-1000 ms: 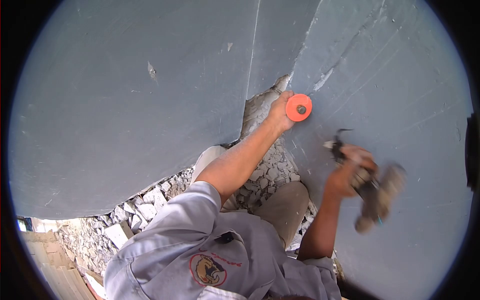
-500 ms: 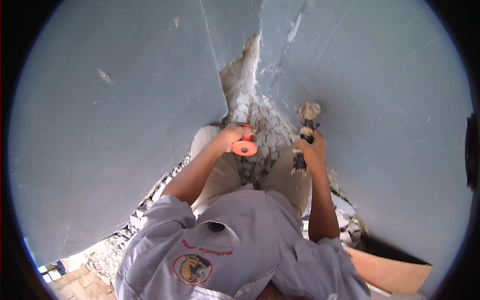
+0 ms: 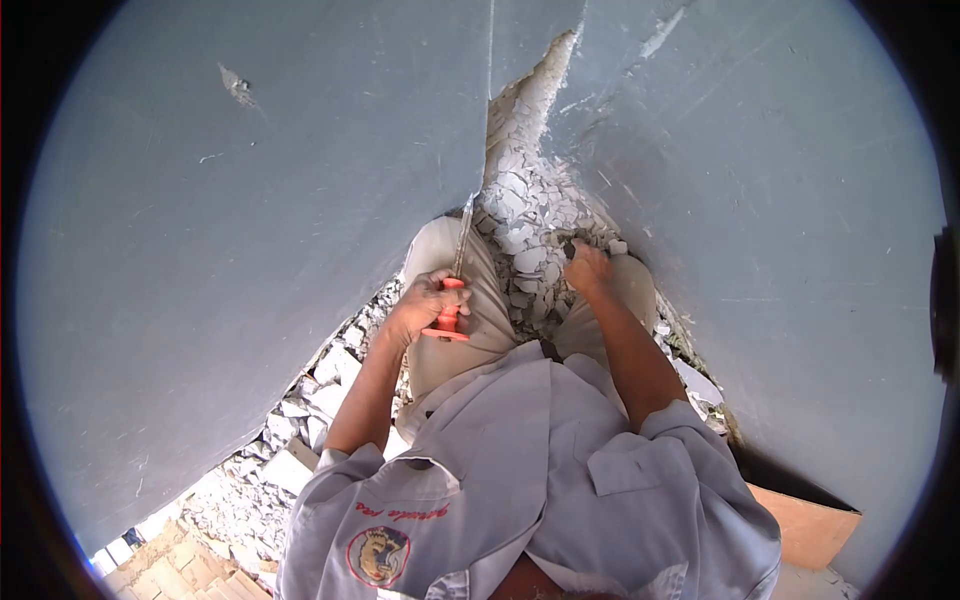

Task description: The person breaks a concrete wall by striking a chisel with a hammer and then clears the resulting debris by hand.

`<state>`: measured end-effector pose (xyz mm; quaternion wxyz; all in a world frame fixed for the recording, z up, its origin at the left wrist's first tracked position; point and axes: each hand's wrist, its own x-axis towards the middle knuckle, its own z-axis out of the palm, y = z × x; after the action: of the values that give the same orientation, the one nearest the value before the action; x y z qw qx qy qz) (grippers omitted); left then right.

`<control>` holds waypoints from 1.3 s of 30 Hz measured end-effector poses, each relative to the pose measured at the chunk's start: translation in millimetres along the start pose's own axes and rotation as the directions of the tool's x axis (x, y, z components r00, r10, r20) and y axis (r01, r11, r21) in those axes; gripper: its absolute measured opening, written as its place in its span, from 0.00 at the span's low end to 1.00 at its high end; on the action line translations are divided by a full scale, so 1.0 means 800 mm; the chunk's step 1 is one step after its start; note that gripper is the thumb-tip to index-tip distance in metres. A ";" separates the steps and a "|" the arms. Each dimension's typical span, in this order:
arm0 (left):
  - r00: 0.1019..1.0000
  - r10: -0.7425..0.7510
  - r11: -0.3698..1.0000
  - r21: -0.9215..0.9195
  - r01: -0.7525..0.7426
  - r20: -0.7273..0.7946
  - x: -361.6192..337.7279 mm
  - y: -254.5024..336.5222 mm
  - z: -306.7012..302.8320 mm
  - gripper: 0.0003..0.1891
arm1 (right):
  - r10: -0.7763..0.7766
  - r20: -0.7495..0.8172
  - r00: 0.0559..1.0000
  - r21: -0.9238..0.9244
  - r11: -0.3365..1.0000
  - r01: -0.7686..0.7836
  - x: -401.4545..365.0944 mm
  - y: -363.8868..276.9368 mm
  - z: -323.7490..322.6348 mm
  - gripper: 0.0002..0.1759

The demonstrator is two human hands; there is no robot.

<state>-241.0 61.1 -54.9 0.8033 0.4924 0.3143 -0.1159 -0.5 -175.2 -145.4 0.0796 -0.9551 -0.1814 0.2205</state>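
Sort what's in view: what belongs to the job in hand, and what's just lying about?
Seems in use:
Red-handled chisel, in the left hand
Gray wall, its edge near the chisel's tip
Right hand, its hold unclear

Seems just lying about:
Rubble between the knees
Brown panel, lower right

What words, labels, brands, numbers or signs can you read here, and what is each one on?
"garuda", in red script on the light grey fabric shirt; the adjoining word is too blurred to read.
Round red-rimmed badge on it: no readable lettering.
Orange-red-handled metal chisel in the left hand: no visible lettering.
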 end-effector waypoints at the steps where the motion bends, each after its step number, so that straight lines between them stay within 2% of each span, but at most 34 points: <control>1: 1.000 -0.006 1.000 0.000 0.006 0.004 0.000 0.000 -0.004 0.16 | -0.021 -0.027 0.999 0.017 1.000 0.021 -0.001 0.007 0.005 0.30; 8: 0.999 -0.046 0.999 -0.011 0.047 0.028 0.000 0.007 -0.022 0.13 | 0.004 -0.029 1.000 -0.033 0.999 -0.005 0.016 0.006 0.016 0.28; 14: 0.999 0.014 1.000 -0.012 -0.014 0.038 0.011 -0.013 -0.043 0.15 | 0.047 0.021 0.999 -0.058 0.997 -0.045 0.016 0.003 0.010 0.29; 17: 0.997 -0.044 0.998 -0.035 0.046 0.055 0.001 0.000 -0.044 0.11 | 0.014 0.063 0.998 -0.080 0.997 -0.009 0.044 0.009 0.010 0.29; 18: 0.997 -0.017 0.999 -0.030 0.019 0.076 0.008 -0.011 -0.052 0.10 | -0.003 0.086 0.996 -0.098 0.995 0.012 0.056 0.007 0.006 0.28; 20: 0.997 -0.037 0.999 0.004 0.037 0.069 0.003 -0.006 -0.053 0.12 | -0.031 0.138 0.990 -0.113 0.993 0.047 0.056 -0.013 -0.026 0.25; 23: 0.997 -0.072 0.996 0.056 0.069 0.036 -0.003 -0.003 -0.060 0.15 | -0.050 0.126 0.991 -0.030 0.998 0.054 0.058 -0.022 -0.042 0.19; 26: 0.994 -0.104 0.991 0.084 0.101 0.025 -0.004 0.003 -0.062 0.16 | -0.075 0.057 0.996 -0.032 0.997 0.077 0.070 -0.012 -0.028 0.18; 29: 0.991 -0.128 0.988 0.091 0.125 0.033 -0.003 0.009 -0.058 0.16 | -0.035 0.080 0.996 -0.004 0.999 0.036 0.065 -0.012 -0.031 0.19; 35: 0.990 -0.133 0.989 0.071 0.130 0.040 -0.003 0.011 -0.056 0.16 | -0.089 0.035 0.995 -0.014 0.996 0.090 0.046 -0.008 -0.029 0.20; 38: 0.992 -0.119 0.992 0.050 0.117 0.043 -0.006 0.007 -0.056 0.16 | -0.044 0.114 0.992 0.005 0.999 0.044 0.048 -0.013 -0.038 0.20; 39: 0.993 -0.110 0.993 0.052 0.107 0.040 -0.006 0.005 -0.056 0.16 | -0.055 0.090 0.994 0.005 0.998 0.055 0.051 -0.014 -0.037 0.20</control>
<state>-260.4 101.0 -63.5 0.7898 0.4919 0.3204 -0.1777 43.7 -151.6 -132.4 0.0787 -0.9387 -0.2107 0.2614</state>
